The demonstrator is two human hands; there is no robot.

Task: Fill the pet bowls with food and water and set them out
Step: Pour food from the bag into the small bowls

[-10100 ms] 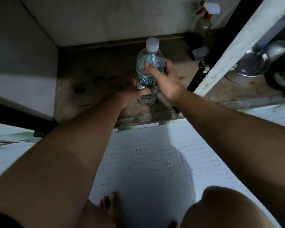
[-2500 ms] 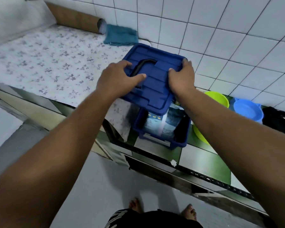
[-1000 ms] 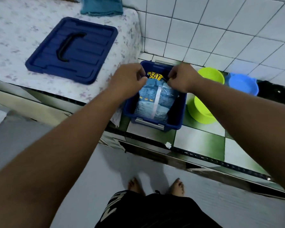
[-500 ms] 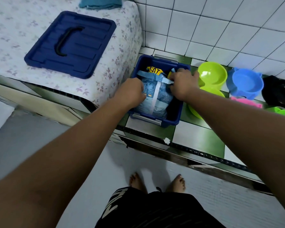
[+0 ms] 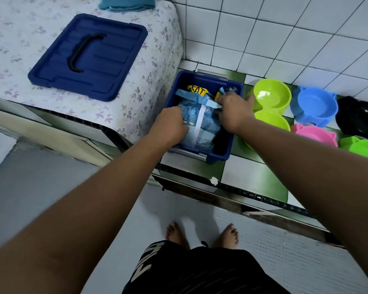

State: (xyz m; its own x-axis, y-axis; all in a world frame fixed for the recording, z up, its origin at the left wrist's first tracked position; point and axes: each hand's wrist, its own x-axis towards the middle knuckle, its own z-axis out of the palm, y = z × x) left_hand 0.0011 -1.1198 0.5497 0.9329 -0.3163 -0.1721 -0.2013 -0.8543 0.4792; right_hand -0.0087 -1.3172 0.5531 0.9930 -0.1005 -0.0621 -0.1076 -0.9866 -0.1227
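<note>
A blue bag of pet food (image 5: pixel 202 122) stands inside an open dark blue bin (image 5: pixel 226 152) on the green-and-white tiled counter. My left hand (image 5: pixel 171 126) grips the bag's left side low down. My right hand (image 5: pixel 234 111) holds its upper right corner near the top edge. Right of the bin lie empty bowls: a lime double bowl (image 5: pixel 271 96), a blue bowl (image 5: pixel 313 106), a pink bowl (image 5: pixel 313 133), a green bowl (image 5: pixel 363 148) and a black bowl (image 5: pixel 361 117).
The bin's dark blue lid (image 5: pixel 89 58) lies on a raised surface under a floral cloth (image 5: pixel 19 24), left of the bin. A teal towel (image 5: pixel 126 3) sits at its back. White wall tiles (image 5: pixel 263 35) rise behind the counter. My bare feet stand on the grey floor (image 5: pixel 51 187).
The lid went from my hands onto the floral surface. Both hands then moved into the bin, and my left hand slid lower down the bag's side.
</note>
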